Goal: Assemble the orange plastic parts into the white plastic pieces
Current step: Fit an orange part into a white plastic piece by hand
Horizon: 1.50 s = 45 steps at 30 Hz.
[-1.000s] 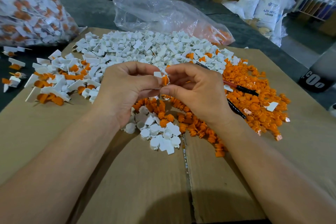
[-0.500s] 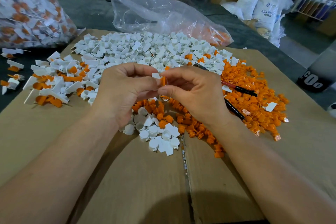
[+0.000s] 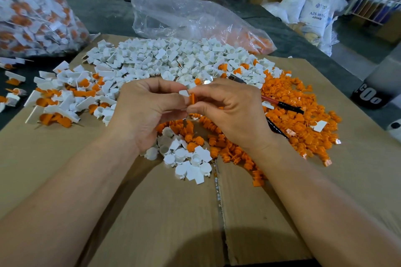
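Above the cardboard, the left hand pinches a white piece, and the right hand pinches an orange part against it. On the cardboard's right side lies an orange pile; toward its far edge, a white pile; past that edge, a clear bag.

view: head-worn, wide-angle | facing: forward and down | range: close over left hand and right hand

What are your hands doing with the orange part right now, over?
Left grip pinches white piece. Right grip pinches orange part, held up to it. Nothing in the way.
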### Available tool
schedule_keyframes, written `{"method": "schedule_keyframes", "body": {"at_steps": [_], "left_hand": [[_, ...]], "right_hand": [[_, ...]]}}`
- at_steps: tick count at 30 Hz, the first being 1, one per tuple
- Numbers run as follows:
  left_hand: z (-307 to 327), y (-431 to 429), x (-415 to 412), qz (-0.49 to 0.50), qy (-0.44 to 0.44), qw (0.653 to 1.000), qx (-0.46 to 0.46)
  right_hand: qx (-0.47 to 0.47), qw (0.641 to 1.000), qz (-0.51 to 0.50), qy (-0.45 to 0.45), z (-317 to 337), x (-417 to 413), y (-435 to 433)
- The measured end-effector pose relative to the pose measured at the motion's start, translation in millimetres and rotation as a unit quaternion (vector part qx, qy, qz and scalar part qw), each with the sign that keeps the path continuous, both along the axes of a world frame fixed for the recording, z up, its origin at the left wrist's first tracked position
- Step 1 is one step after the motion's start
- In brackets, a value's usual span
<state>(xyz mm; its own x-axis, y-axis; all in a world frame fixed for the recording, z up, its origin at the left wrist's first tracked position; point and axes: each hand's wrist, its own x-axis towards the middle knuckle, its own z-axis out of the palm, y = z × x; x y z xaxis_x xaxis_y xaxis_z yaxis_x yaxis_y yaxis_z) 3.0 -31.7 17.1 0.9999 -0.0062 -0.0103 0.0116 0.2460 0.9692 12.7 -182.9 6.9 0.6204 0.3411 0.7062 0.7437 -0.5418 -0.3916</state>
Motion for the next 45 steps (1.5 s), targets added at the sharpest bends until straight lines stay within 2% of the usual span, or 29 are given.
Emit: {"method": "schedule_keyframes", "body": {"at_steps": [19, 36, 39, 42, 45], "left_hand": [[-1.3, 0.6, 0.0, -0.007, -0.004, 1.0, -0.003], [-2.1, 0.3, -0.1, -0.006, -0.008, 1.0, 0.005], [-2.3, 0.0, 0.6, -0.003, -0.008, 1.0, 0.008], [-2.2, 1.3, 1.7, 0.006, -0.008, 1.0, 0.004], [-2.1, 3.0, 2.6, 0.015, -0.009, 1.0, -0.002]], "right_hand": [[-0.059, 0.998, -0.005, -0.032, -0.4, 0.6, -2.7], [-0.028, 0.999, -0.016, -0.033, 1.5, -3.1, -1.8], [-0.02, 1.0, -0.015, 0.001, 1.3, -3.0, -0.7], [0.003, 0.996, -0.013, 0.089, 7.1, -4.7, -1.8], [0.014, 0.985, -0.101, 0.142, 18.2, -4.7, -17.2]]}}
